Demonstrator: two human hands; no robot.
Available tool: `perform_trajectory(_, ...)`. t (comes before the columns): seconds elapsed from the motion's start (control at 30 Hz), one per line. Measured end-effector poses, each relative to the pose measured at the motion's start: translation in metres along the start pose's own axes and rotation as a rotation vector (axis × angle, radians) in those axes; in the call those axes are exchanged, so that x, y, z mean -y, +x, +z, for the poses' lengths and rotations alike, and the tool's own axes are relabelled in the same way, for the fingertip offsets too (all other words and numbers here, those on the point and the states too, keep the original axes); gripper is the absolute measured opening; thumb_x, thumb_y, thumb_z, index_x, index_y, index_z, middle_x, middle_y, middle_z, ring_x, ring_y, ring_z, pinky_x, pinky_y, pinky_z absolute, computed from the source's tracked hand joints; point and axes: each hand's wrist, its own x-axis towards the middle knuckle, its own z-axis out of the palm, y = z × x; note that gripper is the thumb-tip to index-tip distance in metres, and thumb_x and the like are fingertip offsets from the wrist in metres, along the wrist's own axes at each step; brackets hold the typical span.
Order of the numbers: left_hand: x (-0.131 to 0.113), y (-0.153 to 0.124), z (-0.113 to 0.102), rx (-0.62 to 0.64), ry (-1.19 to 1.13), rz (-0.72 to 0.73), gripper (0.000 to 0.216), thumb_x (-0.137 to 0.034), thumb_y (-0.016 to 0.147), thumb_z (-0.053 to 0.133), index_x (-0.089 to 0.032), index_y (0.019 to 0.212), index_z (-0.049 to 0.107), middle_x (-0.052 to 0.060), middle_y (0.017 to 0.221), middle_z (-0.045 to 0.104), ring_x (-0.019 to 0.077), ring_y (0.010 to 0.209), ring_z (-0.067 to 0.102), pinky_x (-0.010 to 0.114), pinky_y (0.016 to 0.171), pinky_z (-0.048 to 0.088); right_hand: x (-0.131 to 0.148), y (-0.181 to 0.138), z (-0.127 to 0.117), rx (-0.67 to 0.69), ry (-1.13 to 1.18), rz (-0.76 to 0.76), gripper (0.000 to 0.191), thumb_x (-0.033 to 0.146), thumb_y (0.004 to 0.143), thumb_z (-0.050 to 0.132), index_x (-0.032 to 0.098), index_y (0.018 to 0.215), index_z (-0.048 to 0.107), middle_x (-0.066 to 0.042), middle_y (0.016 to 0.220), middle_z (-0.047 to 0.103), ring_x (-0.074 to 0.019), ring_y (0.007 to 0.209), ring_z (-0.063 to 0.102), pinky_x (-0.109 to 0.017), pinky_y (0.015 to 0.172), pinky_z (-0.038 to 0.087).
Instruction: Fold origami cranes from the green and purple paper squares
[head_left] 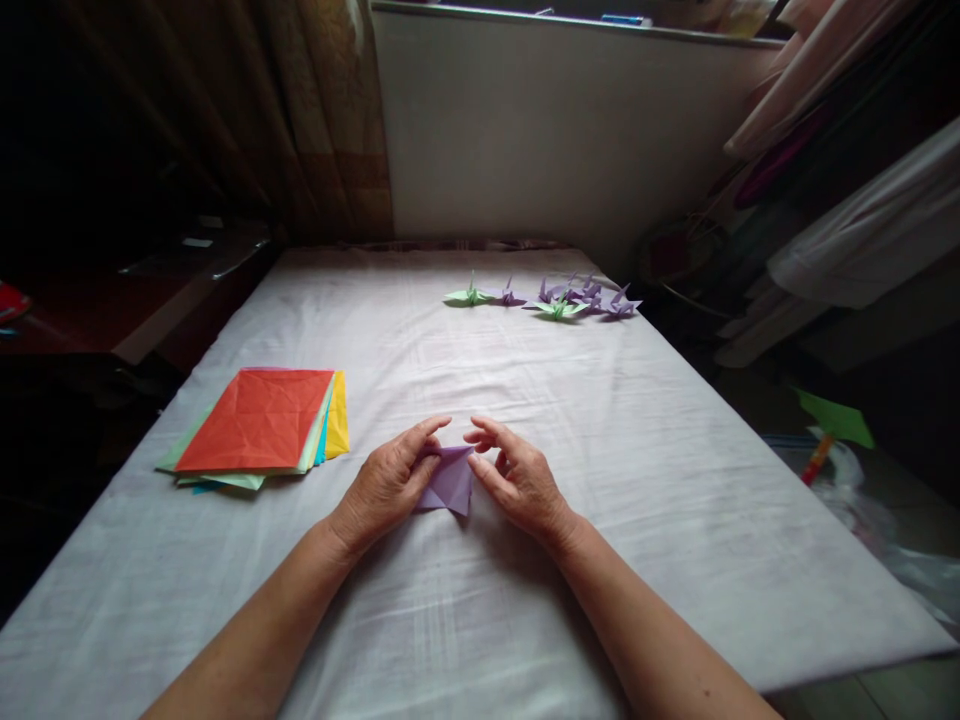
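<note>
A small piece of folded purple paper (452, 482) is between my hands, low over the white cloth. My left hand (390, 475) grips its left side, the thumb lying on top and the index finger stretched out beyond it. At the upper right corner of the paper is my right hand (517, 480), with the thumb and a finger closed around that corner. Its index finger reaches out above the paper. The undersides of the paper and the fingertips behind it are hidden.
A stack of coloured paper sheets, a red sheet (255, 420) on top, lies to the left. Along the far edge stand several purple paper cranes (589, 295) and a green paper crane (471, 295). Clothes (862, 240) hang at the right, past the table's edge.
</note>
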Motion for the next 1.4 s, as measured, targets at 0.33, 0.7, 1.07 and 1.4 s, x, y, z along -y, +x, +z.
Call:
perform_trajectory(0.33, 0.002, 0.003, 0.011, -0.115, -0.117, -0.178, 0.063, -0.030, 0.085, 0.059, -0.022, 0.144, 0.038, 0.004, 0.102, 0.063, 0.0103, 0.066, 0.062, 0.026, 0.068, 0.054, -0.003, 0.009, 0.003, -0.136, 0.355, 0.356, 0.013, 0.032, 0.075, 0.059, 0.020, 0.081, 0.058, 0.000, 0.071, 0.066, -0.0150, 0.064, 0.065, -0.024, 0.057, 0.052)
perform_trajectory(0.7, 0.010, 0.006, 0.004, -0.223, 0.225, -0.178, 0.052, -0.028, 0.088, 0.054, -0.021, 0.139, 0.043, -0.001, 0.085, 0.064, 0.0139, 0.064, 0.061, 0.028, 0.068, 0.051, 0.009, 0.021, -0.010, 0.270, -0.009, 0.425, 0.021, 0.027, 0.079, 0.055, 0.020, 0.064, 0.068, 0.001, 0.062, 0.068, -0.0124, 0.058, 0.059, -0.022, 0.055, 0.042)
perform_trajectory(1.07, -0.006, -0.002, 0.019, -0.070, 0.527, 0.163, 0.016, -0.032, 0.088, 0.063, -0.021, 0.100, 0.063, 0.006, 0.106, 0.069, 0.0253, 0.100, 0.059, 0.040, 0.088, 0.042, 0.010, 0.024, -0.002, 0.215, -0.506, 0.360, 0.023, 0.028, 0.082, 0.060, 0.024, 0.061, 0.070, 0.000, 0.061, 0.069, -0.0148, 0.058, 0.059, -0.025, 0.053, 0.030)
perform_trajectory(1.4, -0.007, 0.001, 0.018, -0.053, 0.424, 0.105, 0.015, -0.027, 0.093, 0.054, -0.021, 0.087, 0.066, 0.004, 0.088, 0.072, 0.0202, 0.085, 0.064, 0.034, 0.079, 0.044, 0.007, 0.023, -0.009, 0.280, -0.356, 0.359, 0.037, 0.038, 0.089, 0.053, 0.023, 0.059, 0.066, 0.001, 0.059, 0.068, -0.0137, 0.056, 0.058, -0.024, 0.055, 0.034)
